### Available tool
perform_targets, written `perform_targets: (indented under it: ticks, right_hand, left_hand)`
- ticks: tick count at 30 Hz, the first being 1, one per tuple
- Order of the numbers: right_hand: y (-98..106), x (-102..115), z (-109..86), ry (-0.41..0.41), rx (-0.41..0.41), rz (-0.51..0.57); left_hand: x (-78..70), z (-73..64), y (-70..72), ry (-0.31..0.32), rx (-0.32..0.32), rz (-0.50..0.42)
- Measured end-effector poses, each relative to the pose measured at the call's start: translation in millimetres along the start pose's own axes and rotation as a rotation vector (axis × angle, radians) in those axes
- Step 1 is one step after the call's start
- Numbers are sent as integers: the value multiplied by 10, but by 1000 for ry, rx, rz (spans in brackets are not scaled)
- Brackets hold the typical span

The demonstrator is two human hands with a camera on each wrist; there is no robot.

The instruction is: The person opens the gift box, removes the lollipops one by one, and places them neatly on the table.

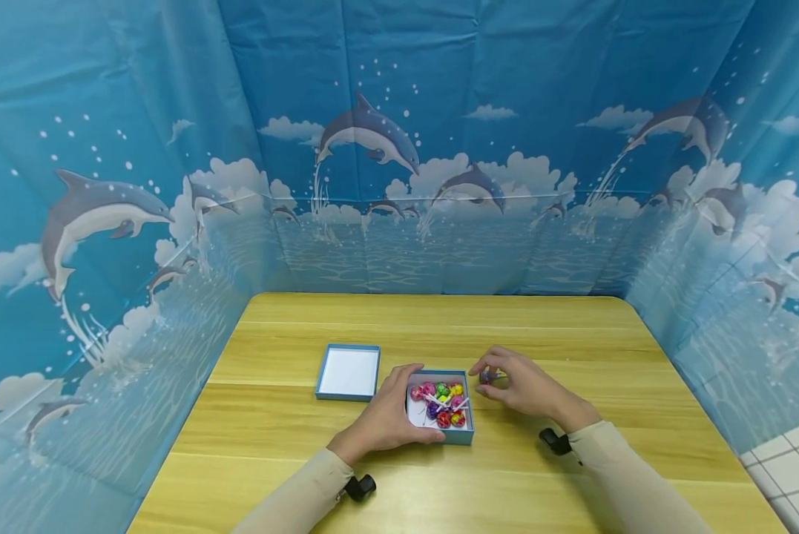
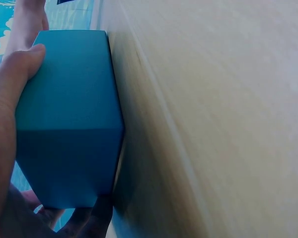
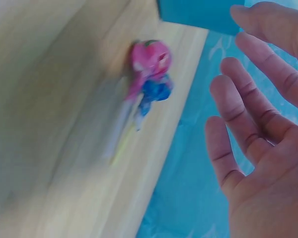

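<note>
Blue plastic-looking sheeting printed with leaping grey dolphins, white clouds and rippling water surrounds a yellow wood-grain table with rounded far corners; white square floor tiles show at lower right. On the table, an open-topped square blue box with a white interior holds a jumble of round lollipops in shiny pink, red, green, yellow and purple wrappers, their white sticks crossing over one another.

The person's left hand grips the box, thumb along its near side and fingers round the far side. Just left of that hand lies a shallow square blue tray-like lid, white inside, so the hand stands between lid and box.

Beyond the box's right wall, which separates them from the heap, a pink-wrapped lollipop and a blue-wrapped lollipop lie side by side on the table. The person's right hand is beside them, fingers loosely bent and holding nothing; from the head view its fingers and thumb partly hide the pair. Each beige-sleeved arm carries a small black wrist device.
</note>
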State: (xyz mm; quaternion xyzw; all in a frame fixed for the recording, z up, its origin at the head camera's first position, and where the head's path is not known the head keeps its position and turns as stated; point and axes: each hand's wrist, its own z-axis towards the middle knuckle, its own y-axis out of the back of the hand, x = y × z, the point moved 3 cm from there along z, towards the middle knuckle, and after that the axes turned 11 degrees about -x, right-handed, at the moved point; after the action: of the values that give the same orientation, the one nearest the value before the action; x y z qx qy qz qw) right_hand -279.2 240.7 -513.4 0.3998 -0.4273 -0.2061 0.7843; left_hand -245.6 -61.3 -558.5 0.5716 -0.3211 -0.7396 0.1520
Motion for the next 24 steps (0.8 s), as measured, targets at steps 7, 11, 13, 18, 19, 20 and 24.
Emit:
perform_targets:
  ticks: [7, 11, 13, 18, 19, 20, 24]
  right_hand:
    - [35, 214, 74, 39, -1, -21]
    - [27, 344, 127, 83, 3, -23]
    - [16, 404, 160, 106, 12, -19]
    - [-37, 529, 230, 139, 82, 6]
    - [-51, 547, 242, 139, 100, 13]
    - [-62, 570, 252, 135, 118, 19]
    - [-100, 660, 302, 128, 172, 27]
  left_hand:
    - [-6, 2, -2, -15, 2, 3]
    - [-24, -5, 9, -16, 9, 5]
    - [-34, -7, 18, -18, 10, 10]
    - [-42, -20, 34, -23, 20, 15]
    - [-43, -27, 38, -22, 24, 12]
    - [-43, -35, 43, -20, 30, 8]
    - [-39, -61, 78, -12, 56, -16]
